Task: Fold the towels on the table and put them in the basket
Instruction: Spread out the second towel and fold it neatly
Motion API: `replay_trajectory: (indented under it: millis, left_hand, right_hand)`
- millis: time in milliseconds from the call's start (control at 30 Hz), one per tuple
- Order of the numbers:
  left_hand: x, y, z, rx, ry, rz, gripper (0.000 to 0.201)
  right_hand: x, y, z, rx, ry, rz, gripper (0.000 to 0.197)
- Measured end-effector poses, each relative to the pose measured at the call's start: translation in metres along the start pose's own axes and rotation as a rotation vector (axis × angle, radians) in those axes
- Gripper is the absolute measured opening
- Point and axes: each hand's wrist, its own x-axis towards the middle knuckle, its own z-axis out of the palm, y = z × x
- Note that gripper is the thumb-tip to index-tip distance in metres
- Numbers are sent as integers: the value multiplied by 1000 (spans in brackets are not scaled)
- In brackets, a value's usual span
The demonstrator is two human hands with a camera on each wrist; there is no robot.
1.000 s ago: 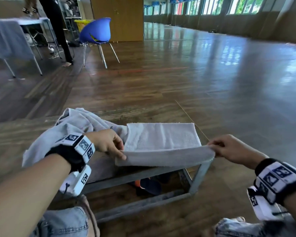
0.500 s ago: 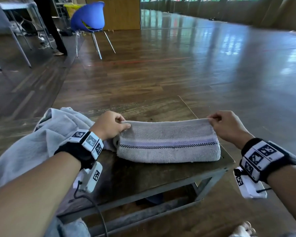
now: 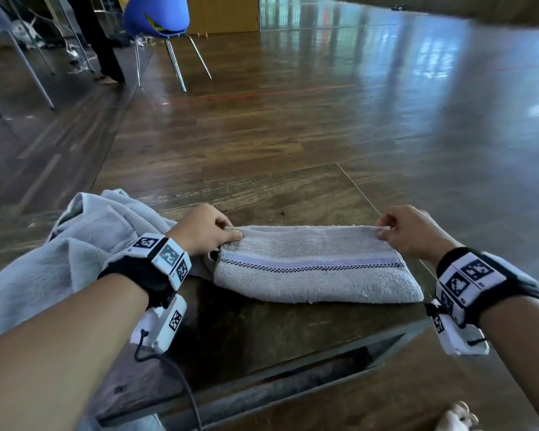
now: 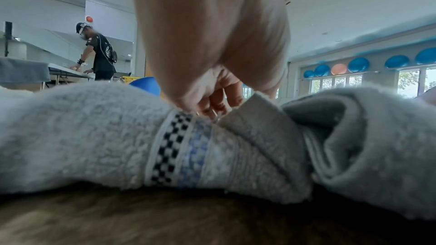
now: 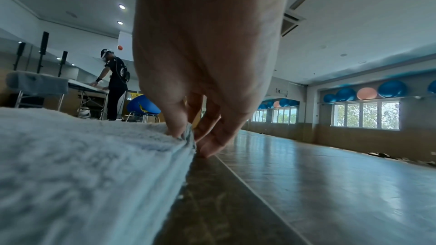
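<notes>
Now folding step: striped towel [image 3: 316, 269] lies doubled on worktop [image 3: 262, 331]; our left hand [image 3: 204, 233] and right hand [image 3: 409, 231] pinch its far corners. Unfolded towel [image 3: 84, 244] left of it. Next: another fold. Basket unseen.

Fuzzy terry-cloth towel [image 3: 315, 269], glossy wooden floor [image 3: 324, 113]

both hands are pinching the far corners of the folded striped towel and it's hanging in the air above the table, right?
Not quite: the striped towel is not in the air, it lies flat on the table, as the head view shows. The rest holds: the left hand and right hand each pinch a far corner.
</notes>
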Motion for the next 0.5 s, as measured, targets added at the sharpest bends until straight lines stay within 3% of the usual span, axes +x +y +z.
replay_trajectory:
  millis: [300, 400, 500]
  left_hand:
    - [-11, -8, -18, 114, 12, -95, 18]
    - [-18, -16, -25, 153, 69, -134, 20]
    - [-26, -11, -29, 172, 159, -55, 19]
  right_hand:
    - [-29, -29, -2, -28, -112, -80, 15]
    - [-34, -46, 2, 12, -69, -138, 12]
    - [-35, -55, -6, 67, -11, -152, 10]
